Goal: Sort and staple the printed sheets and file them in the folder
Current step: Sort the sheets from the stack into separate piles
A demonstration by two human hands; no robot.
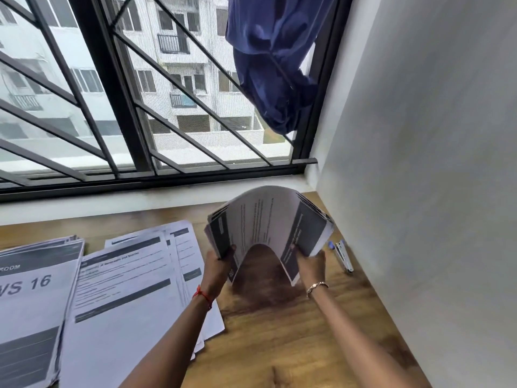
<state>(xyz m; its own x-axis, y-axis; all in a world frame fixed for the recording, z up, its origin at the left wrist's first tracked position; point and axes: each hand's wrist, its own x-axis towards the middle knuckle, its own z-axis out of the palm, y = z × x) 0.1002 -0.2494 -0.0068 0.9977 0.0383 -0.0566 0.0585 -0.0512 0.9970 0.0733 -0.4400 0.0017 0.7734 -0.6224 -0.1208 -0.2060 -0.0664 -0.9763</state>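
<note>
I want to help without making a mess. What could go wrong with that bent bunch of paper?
The stack is bowed into an arch between the left hand and right hand, so sheets might slip out and mix with the piles beside it. The bend could crease them. The stapler nearby might get knocked.

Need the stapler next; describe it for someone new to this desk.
Follow the white wall on the right down to the wooden desk. Beside its foot, just right of the right hand gripping the arched stack, lies the stapler: small, silvery, blue-tipped, unlike the printed sheets nearby.
</note>
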